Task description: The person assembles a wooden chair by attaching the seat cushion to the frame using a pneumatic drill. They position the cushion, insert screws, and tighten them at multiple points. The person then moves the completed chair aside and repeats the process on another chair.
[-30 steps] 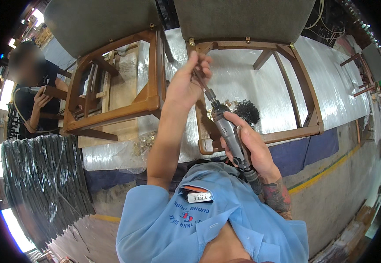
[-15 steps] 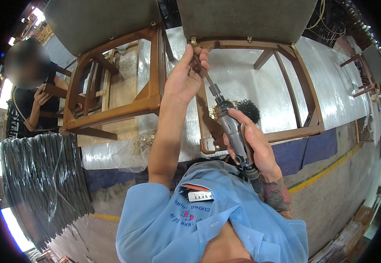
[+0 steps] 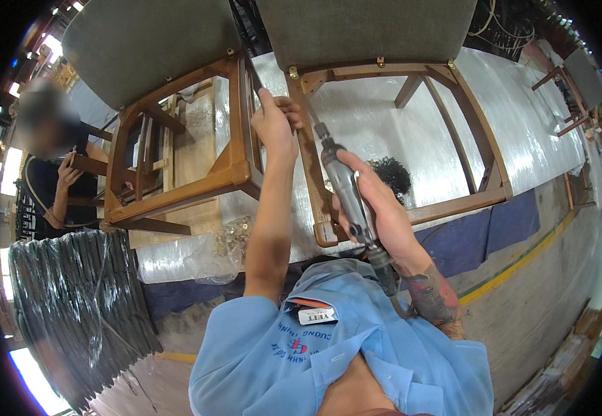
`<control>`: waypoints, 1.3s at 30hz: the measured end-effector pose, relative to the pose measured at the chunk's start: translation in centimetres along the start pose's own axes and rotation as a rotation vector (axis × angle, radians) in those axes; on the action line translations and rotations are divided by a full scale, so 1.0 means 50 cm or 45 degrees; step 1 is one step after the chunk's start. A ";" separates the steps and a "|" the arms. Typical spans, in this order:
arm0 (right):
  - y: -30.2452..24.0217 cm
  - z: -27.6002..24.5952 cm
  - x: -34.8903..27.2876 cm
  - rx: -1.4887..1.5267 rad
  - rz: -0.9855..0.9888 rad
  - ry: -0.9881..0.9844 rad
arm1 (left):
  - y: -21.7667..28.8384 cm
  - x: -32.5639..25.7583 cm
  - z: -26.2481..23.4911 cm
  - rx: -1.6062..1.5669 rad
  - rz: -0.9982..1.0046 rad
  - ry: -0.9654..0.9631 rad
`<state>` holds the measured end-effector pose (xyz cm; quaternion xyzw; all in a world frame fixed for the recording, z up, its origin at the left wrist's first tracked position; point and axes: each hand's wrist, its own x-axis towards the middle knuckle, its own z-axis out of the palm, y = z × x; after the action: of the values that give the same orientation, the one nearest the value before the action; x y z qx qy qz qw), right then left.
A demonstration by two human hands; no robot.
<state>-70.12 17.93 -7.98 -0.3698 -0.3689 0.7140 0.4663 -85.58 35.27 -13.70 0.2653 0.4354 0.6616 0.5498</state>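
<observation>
My right hand point(image 3: 392, 225) is wrapped round a grey power screwdriver point(image 3: 346, 182), whose bit points up and away along the near chair's left rail. My left hand point(image 3: 276, 128) is raised just left of that rail, apart from the bit. Its fingers are curled in, and whatever they may hold is too small to make out. The wooden chair frame point(image 3: 415, 215) joins a grey padded panel point(image 3: 370, 31) at the far side. Small brass brackets point(image 3: 293, 72) sit along that join. A pile of small black screws point(image 3: 392, 177) lies inside the frame.
A second wooden chair frame point(image 3: 183, 197) stands to the left, with a bag of brass-coloured parts point(image 3: 231, 239) close by. Beyond it, a co-worker's hand point(image 3: 68, 172) grips a wooden piece. Wrapped dark strips point(image 3: 79, 305) are stacked at lower left. Shiny wrap point(image 3: 516, 139) covers the table.
My left hand has come off the screwdriver's bit and moved left and nearer to me. The screwdriver has shifted slightly left in my right hand. The view has moved a little.
</observation>
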 end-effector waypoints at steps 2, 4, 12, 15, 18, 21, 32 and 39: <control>0.002 0.006 0.024 -0.032 -0.024 0.094 | -0.025 0.037 -0.011 0.147 0.183 0.204; 0.000 0.008 0.043 -0.021 -0.028 0.135 | -0.048 0.082 -0.031 0.391 0.315 0.249; -0.010 0.018 0.085 -0.078 -0.035 0.171 | -0.070 0.149 -0.018 0.551 -0.124 -0.013; -0.010 0.018 0.091 -0.114 -0.028 0.171 | -0.072 0.160 -0.015 0.523 -0.122 -0.037; -0.006 0.016 0.099 -0.144 0.002 0.152 | -0.069 0.167 -0.015 0.538 -0.143 -0.009; -0.004 0.019 0.107 -0.128 0.016 0.133 | -0.060 0.162 -0.014 0.516 -0.123 -0.021; 0.011 0.016 0.162 -0.224 -0.049 0.158 | -0.067 0.165 -0.009 0.417 -0.113 -0.014; 0.008 0.020 0.168 -0.223 -0.044 0.169 | -0.069 0.175 -0.006 0.503 -0.089 0.034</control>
<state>-73.61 25.49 -9.42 -0.4491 -0.4047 0.6447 0.4679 -86.35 43.61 -17.93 0.3439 0.5729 0.5474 0.5038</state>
